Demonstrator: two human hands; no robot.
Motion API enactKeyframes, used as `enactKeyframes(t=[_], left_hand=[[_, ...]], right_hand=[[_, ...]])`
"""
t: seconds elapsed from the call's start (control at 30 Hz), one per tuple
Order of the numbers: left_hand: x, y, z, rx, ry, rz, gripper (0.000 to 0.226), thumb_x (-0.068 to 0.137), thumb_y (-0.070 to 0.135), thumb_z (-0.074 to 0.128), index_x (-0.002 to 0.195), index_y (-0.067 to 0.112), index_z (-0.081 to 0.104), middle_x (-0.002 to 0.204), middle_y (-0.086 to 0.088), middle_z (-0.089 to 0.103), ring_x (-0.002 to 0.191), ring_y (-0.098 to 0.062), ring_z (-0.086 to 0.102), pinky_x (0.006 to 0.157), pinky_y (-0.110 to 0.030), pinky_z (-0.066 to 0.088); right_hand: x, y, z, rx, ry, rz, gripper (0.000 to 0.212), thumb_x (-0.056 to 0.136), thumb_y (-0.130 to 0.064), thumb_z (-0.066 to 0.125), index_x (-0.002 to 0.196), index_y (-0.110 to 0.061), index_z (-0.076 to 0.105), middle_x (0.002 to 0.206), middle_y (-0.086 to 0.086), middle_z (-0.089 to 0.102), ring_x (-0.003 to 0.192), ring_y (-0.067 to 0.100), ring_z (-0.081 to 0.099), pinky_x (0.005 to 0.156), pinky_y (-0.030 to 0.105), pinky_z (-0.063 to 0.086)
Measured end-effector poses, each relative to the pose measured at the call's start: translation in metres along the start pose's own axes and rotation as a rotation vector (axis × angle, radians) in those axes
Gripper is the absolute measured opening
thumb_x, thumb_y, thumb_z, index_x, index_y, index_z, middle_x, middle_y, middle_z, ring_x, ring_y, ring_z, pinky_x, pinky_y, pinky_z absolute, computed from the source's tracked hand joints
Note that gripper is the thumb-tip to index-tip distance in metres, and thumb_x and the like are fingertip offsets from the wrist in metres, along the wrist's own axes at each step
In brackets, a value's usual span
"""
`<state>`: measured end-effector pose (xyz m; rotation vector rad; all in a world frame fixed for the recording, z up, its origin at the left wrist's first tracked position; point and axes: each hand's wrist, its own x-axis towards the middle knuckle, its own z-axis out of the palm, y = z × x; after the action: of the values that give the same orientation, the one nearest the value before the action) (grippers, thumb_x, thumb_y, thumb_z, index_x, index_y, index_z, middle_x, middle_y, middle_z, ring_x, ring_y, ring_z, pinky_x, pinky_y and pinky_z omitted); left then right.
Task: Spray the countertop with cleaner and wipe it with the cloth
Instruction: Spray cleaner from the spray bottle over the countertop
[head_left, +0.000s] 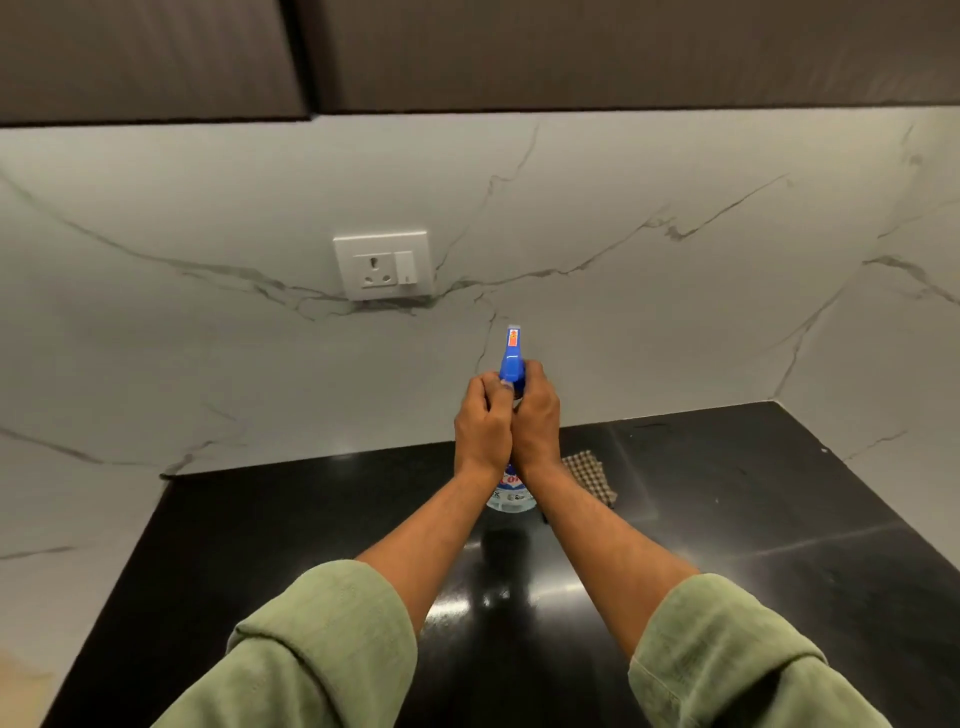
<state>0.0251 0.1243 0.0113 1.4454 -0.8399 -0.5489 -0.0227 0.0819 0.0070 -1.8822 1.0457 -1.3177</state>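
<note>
A spray bottle (511, 353) with a blue trigger head and a clear body with a label stands upright above the glossy black countertop (753, 545). My left hand (482, 423) and my right hand (535, 415) are both wrapped around its neck, side by side, just below the blue head. The nozzle points away from me toward the marble wall. The bottle's lower part shows between my wrists, and whether its base rests on the counter is hidden. A folded checked cloth (589, 475) lies on the countertop just right of my right wrist.
A white marble backsplash (675, 312) rises behind the counter and wraps around both sides. A white socket with a switch (383, 266) is set into it, up and left of the bottle. Dark upper cabinets (519, 52) hang overhead.
</note>
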Motion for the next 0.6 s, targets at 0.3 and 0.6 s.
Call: enactKeyframes(t=[0.3, 0.6], left_hand=[[-0.086, -0.009, -0.124, -0.078, 0.140, -0.062, 0.055, 0.081, 0.075, 0.043, 0.104, 0.027, 0.057, 0.094, -0.001, 0.068, 0.085, -0.016, 0.070, 0.080, -0.034, 0.058], [-0.180, -0.011, -0.270, -0.121, 0.135, -0.190, 0.074, 0.081, 0.079, 0.044, 0.122, 0.018, 0.055, 0.105, -0.002, 0.068, 0.097, -0.019, 0.070, 0.094, -0.047, 0.059]], right_hand=[[-0.111, -0.076, 0.061, 0.100, -0.144, -0.012, 0.023, 0.097, -0.025, 0.066, 0.102, -0.006, 0.054, 0.083, 0.008, 0.063, 0.065, 0.008, 0.059, 0.056, 0.013, 0.048], [-0.242, -0.165, 0.128, 0.175, -0.175, 0.179, 0.024, 0.096, -0.020, 0.069, 0.101, -0.009, 0.049, 0.075, 0.001, 0.058, 0.058, 0.007, 0.055, 0.051, 0.010, 0.045]])
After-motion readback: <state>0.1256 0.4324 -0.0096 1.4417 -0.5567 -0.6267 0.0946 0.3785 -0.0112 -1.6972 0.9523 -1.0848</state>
